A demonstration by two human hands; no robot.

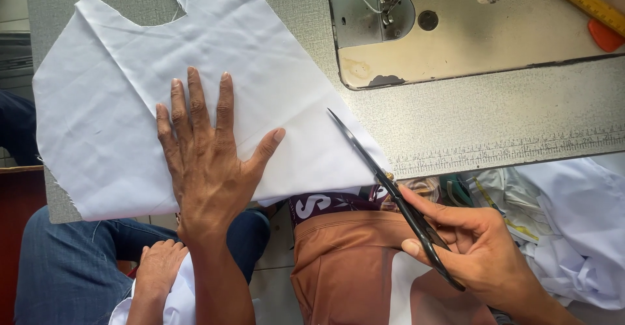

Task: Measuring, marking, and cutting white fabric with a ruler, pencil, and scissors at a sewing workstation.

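Observation:
My left hand (205, 159) lies flat with fingers spread on a white cut fabric piece (137, 71) spread over the grey table (456, 117). My right hand (475, 243) grips black scissors (384, 182) by the handles. The blades point up and left, with the tip at the fabric's right edge near the table's front edge.
A sewing machine bed (469, 32) with needle plate sits at the back right, a yellow ruler (586, 3) beside it. A measuring scale runs along the table edge (508, 149). More white cloth (579, 227) is piled at right. Another person's hand (159, 266) and jeans show at lower left.

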